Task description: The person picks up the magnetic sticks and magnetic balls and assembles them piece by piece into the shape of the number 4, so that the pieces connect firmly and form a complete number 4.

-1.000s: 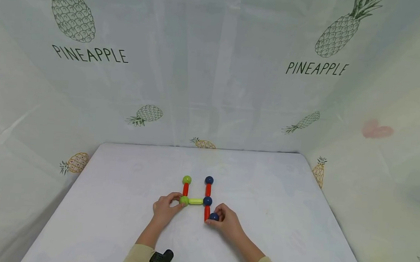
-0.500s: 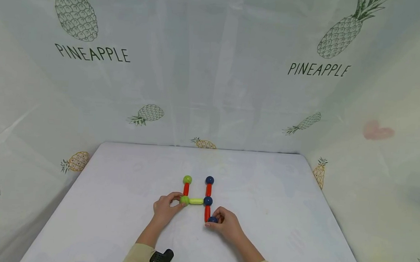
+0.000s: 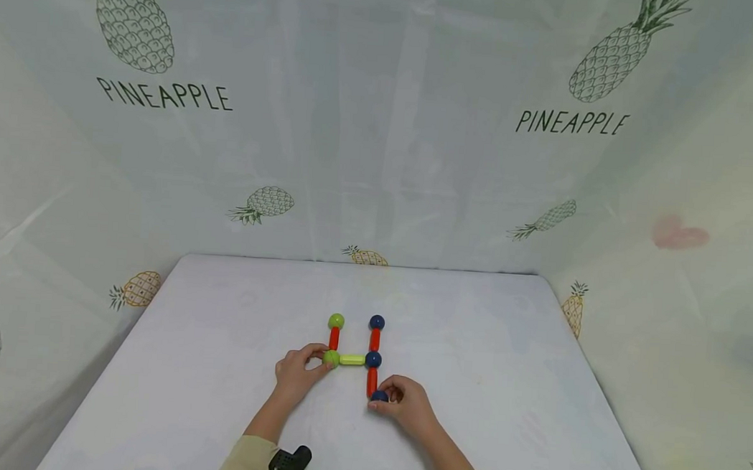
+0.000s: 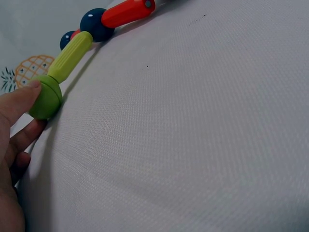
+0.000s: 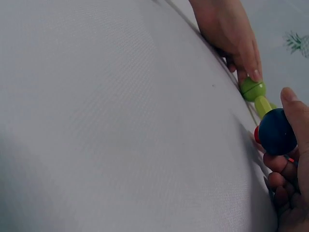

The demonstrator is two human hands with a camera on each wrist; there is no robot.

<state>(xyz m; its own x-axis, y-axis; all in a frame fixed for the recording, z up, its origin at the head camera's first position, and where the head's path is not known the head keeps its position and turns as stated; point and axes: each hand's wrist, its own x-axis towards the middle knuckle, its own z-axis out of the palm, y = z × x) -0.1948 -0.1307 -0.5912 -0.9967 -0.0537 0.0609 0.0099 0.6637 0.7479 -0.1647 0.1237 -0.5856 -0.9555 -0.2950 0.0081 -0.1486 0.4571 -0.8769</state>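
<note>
Flat on the table lies a figure of magnetic rods and balls. My left hand (image 3: 299,375) pinches its lower green ball (image 4: 46,99) between thumb and fingers. From that ball a red rod (image 3: 334,339) runs to a far green ball (image 3: 336,321), and a yellow-green rod (image 3: 352,360) to the middle blue ball (image 3: 373,359). Red rods extend from this ball, one away to a blue ball (image 3: 377,323), one toward me. My right hand (image 3: 410,404) pinches a loose-looking blue ball (image 5: 278,131) beside the near red rod's (image 4: 126,13) end, whose metal tip shows bare in the left wrist view.
The white table (image 3: 485,357) spreads around the figure. Behind it and at the sides hangs a pale cloth (image 3: 381,156) printed with pineapples. A black strapped device (image 3: 290,461) sits at the left wrist, by the beige sleeve (image 3: 246,462).
My right hand has brought its blue ball slightly toward me and left, from beside the near red rod to its near end. The left hand keeps its pinch on the green ball.
</note>
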